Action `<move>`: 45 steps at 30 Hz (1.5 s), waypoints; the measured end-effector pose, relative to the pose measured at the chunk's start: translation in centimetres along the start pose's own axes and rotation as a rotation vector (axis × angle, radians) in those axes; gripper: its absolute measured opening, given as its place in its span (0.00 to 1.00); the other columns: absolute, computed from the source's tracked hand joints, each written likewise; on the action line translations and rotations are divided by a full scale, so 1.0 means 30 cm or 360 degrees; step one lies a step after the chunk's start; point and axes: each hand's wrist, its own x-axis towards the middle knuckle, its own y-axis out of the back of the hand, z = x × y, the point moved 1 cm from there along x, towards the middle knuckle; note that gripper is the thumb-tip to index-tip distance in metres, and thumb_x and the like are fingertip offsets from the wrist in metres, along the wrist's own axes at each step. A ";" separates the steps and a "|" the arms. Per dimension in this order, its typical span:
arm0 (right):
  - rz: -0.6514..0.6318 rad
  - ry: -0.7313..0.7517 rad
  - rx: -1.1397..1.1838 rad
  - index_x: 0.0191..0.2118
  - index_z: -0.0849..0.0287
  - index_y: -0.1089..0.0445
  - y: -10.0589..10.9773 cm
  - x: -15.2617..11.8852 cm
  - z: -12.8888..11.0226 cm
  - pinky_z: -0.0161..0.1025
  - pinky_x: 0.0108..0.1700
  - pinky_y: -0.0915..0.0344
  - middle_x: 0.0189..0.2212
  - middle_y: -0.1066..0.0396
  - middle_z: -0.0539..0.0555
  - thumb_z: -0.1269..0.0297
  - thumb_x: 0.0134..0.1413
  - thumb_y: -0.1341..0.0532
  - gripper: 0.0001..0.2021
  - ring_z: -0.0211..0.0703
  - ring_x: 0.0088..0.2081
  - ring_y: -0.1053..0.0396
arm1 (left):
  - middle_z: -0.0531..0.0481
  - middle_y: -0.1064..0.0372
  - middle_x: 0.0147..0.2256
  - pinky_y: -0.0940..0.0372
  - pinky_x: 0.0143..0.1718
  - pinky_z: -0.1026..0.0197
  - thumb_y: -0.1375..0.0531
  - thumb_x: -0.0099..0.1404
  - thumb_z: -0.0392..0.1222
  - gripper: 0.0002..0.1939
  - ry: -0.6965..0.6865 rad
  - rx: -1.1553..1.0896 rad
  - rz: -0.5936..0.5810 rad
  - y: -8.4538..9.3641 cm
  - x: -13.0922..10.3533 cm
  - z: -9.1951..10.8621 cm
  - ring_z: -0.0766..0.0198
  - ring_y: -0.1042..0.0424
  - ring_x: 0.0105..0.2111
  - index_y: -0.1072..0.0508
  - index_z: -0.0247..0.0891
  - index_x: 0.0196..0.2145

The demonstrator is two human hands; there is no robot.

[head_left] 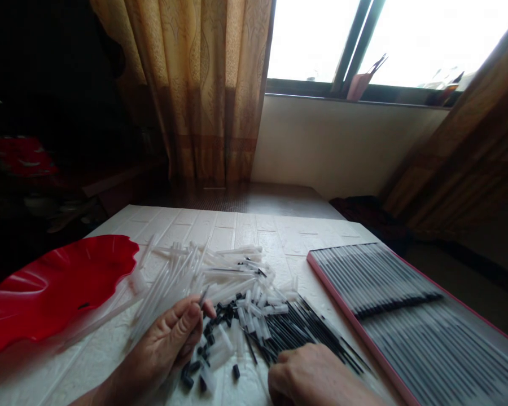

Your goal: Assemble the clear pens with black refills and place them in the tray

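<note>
While the left hand pinches a thin piece, the right hand curls by the black rods.
Whether it grips anything, I cannot tell; black plugs lie between the hands, tubes beyond.

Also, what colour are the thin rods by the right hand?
The rods are mostly black; head view shows it.

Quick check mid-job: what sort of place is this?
Probably a room in a home, though I can't be certain: patterned gold curtains hang beside a bright window, and a wavy-edged red dish sits on the white brick-patterned surface.
</note>
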 end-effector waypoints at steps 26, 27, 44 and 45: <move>0.0324 -0.0117 0.0918 0.35 0.54 0.30 0.093 -0.009 -0.012 0.26 0.29 0.39 0.27 0.25 0.45 0.71 0.52 0.36 0.05 0.35 0.27 0.30 | 0.54 0.17 0.39 0.29 0.35 0.72 0.47 0.74 0.40 0.12 -0.0997 0.1469 -0.0691 -0.055 -0.039 0.090 0.63 0.18 0.33 0.27 0.48 0.50; 0.0324 -0.0090 0.0940 0.37 0.54 0.29 0.088 -0.007 -0.009 0.26 0.29 0.39 0.27 0.24 0.46 0.70 0.53 0.36 0.06 0.35 0.27 0.30 | 0.54 0.17 0.40 0.29 0.35 0.72 0.47 0.74 0.40 0.12 -0.0976 0.1462 -0.0708 -0.055 -0.040 0.092 0.64 0.18 0.33 0.27 0.47 0.50; 0.0739 -0.0314 0.2020 0.34 0.59 0.32 0.062 0.027 0.009 0.31 0.28 0.39 0.25 0.35 0.46 0.48 0.56 0.36 0.17 0.34 0.25 0.40 | 0.55 0.18 0.36 0.30 0.35 0.74 0.54 0.78 0.47 0.15 -0.1052 0.1506 -0.0646 -0.067 -0.044 0.094 0.67 0.18 0.31 0.28 0.45 0.45; 0.0704 -0.0340 0.2136 0.34 0.59 0.33 0.063 0.030 0.008 0.30 0.25 0.41 0.24 0.35 0.45 0.46 0.55 0.35 0.19 0.32 0.23 0.42 | 0.55 0.18 0.36 0.30 0.35 0.74 0.55 0.79 0.47 0.16 -0.1059 0.1515 -0.0632 -0.067 -0.044 0.094 0.67 0.19 0.31 0.28 0.45 0.45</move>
